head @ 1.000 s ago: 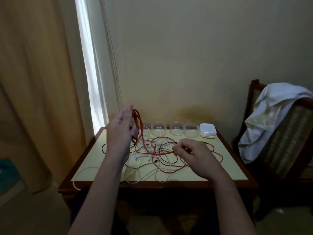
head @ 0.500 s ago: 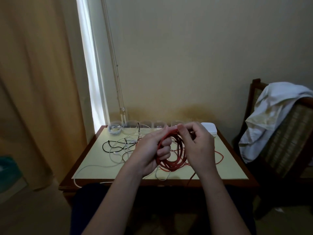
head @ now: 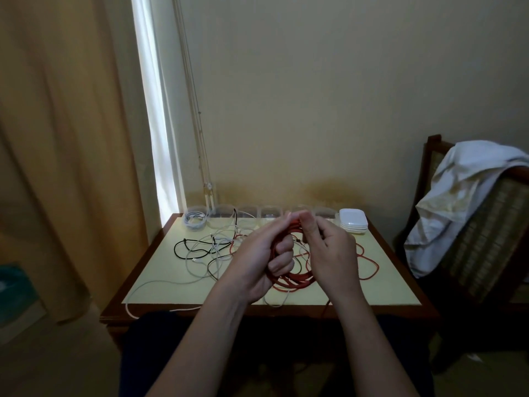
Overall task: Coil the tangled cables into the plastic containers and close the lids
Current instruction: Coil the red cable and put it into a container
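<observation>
My left hand grips a coil of red cable above the middle of the table, fingers curled through the loops. My right hand pinches the red cable at the top of the coil, beside the left fingertips. A loose red strand trails to the right on the table. Black and white cables lie tangled on the left half. A row of clear plastic containers stands along the back edge; the leftmost container holds a coiled white cable. A stack of white lids sits at the back right.
The small table has a pale yellow top and a dark wooden rim, against a wall. One white cable hangs over the front left edge. A wooden chair draped with a white cloth stands right; a curtain hangs left.
The left hand came down from a raised position with the red cable, and the right hand rose from the table to meet it. The red cable is now gathered into a coil between both hands.
</observation>
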The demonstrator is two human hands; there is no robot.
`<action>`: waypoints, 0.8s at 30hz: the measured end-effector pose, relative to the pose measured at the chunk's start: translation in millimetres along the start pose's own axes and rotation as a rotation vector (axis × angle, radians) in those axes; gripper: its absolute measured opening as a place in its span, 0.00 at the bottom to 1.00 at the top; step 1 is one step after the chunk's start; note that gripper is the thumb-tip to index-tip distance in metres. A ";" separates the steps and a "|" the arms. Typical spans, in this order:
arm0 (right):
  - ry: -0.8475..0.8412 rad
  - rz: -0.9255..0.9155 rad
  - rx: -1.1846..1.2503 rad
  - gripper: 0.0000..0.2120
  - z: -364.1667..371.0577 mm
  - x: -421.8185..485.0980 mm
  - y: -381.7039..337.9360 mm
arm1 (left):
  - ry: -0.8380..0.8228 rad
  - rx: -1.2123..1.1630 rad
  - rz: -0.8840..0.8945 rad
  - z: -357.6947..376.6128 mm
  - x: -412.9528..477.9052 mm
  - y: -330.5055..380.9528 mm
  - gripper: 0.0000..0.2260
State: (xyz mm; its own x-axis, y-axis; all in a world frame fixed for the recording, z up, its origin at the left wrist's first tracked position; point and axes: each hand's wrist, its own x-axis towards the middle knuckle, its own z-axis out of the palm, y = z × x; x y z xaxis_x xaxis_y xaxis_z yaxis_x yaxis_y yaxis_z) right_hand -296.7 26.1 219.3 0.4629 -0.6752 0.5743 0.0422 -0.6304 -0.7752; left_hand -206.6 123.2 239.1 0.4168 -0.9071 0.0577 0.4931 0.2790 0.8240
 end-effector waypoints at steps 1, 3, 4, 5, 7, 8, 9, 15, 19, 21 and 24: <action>0.007 0.000 -0.006 0.26 -0.3 0.3 -1.3 | -0.014 0.017 0.010 1.0 -0.6 -0.1 0.17; 0.007 -0.010 -0.012 0.28 -1.0 1.3 -2.2 | -0.044 0.057 0.035 3.1 -1.4 0.7 0.14; 0.002 -0.016 -0.004 0.29 -1.6 1.7 -2.5 | -0.048 0.070 0.045 3.9 -1.5 1.2 0.14; -0.004 -0.025 0.006 0.30 -1.8 2.2 -2.2 | -0.043 0.075 0.053 4.4 -1.6 2.1 0.13; -0.018 -0.038 0.029 0.32 -2.1 3.1 -2.5 | -0.023 0.061 0.066 4.8 -1.4 4.3 0.13; -0.029 -0.033 0.039 0.32 -2.3 3.3 -3.4 | -0.013 0.040 0.071 4.3 -1.1 5.9 0.13; -0.039 -0.021 0.048 0.31 -2.5 3.7 -4.2 | -0.002 0.005 0.075 3.2 -0.9 8.5 0.13; -0.039 0.053 -0.037 0.19 -13.3 5.0 10.6 | 0.072 -0.423 0.163 -30.4 -4.3 49.5 0.10; -0.038 0.145 -0.093 0.09 -17.1 3.6 31.0 | 0.206 -0.604 0.275 -58.2 -7.6 79.2 0.09; -0.051 0.182 -0.110 0.05 -16.9 2.9 38.8 | 0.267 -0.631 0.323 -67.6 -8.0 88.3 0.10; -0.104 0.219 -0.160 0.04 -19.2 1.8 48.9 | 0.356 -0.670 0.398 -77.5 -9.6 95.5 0.12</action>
State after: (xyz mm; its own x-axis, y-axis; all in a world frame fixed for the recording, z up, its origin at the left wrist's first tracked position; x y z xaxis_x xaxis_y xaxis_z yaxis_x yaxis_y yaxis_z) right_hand -310.8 -13.3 187.5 0.5341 -0.7642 0.3616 -0.2047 -0.5319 -0.8217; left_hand -104.3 183.0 273.6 0.8144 -0.5803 -0.0007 0.5594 0.7847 0.2669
